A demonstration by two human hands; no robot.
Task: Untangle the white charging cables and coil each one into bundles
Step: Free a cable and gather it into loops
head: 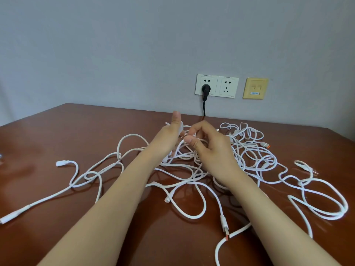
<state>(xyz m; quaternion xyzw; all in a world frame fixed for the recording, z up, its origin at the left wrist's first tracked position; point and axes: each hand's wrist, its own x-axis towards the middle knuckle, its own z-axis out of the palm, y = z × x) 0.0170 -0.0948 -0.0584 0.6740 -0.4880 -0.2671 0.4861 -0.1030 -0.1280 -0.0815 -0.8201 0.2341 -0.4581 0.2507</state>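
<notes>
A grey wall (134, 45) is rising behind a glossy reddish-brown counter (57, 135). The white charging cables (180, 166) are sprawling in one loose tangle across the middle and right of the counter, with loops trailing left and towards the near edge. Two bare forearms are reaching in over the tangle. The left hand (170, 137), thumb up, is gripping strands lifted from the pile; the right hand (209, 148) is pinching a strand just beside it. A double wall socket (226, 86) is holding a black plug (206, 89). An orange-tipped USB connector (224, 227) is lying near the front.
</notes>
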